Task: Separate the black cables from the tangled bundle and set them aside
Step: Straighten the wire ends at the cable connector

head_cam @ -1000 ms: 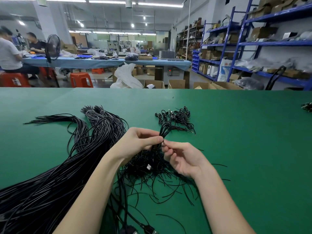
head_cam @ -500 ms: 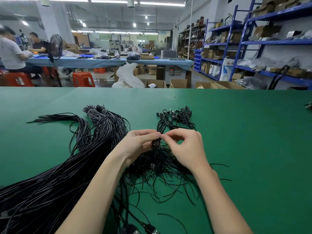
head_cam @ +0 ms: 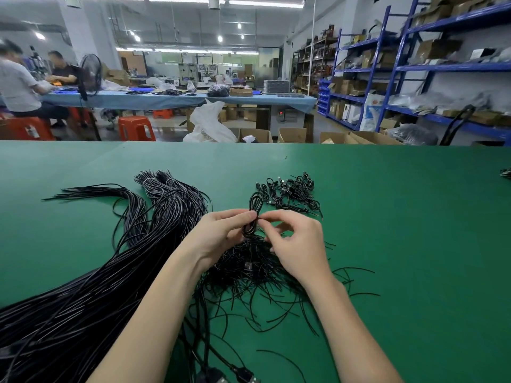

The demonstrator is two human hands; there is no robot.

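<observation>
The looped cable (head_cam: 255, 208) pinched between the hands is black, as are the long bundle (head_cam: 116, 272) left of the grip and the tangle (head_cam: 249, 269) beneath it. All lie on a plain green table (head_cam: 414, 230). Beyond the grip stand 2 orange stools (head_cam: 136, 128) and blue shelving (head_cam: 387, 70).

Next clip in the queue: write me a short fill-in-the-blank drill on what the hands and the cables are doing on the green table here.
1. Both hands, left hand and right hand, pinch one small coiled cable between ____ and fingers.
2. The table surface is ____ in colour.
3. The long cable bundle lies on the person's ____ side.
4. The pile of small coiled cables lies ____ the hands, farther from the person.

Missing words: thumb; green; left; beyond
</observation>
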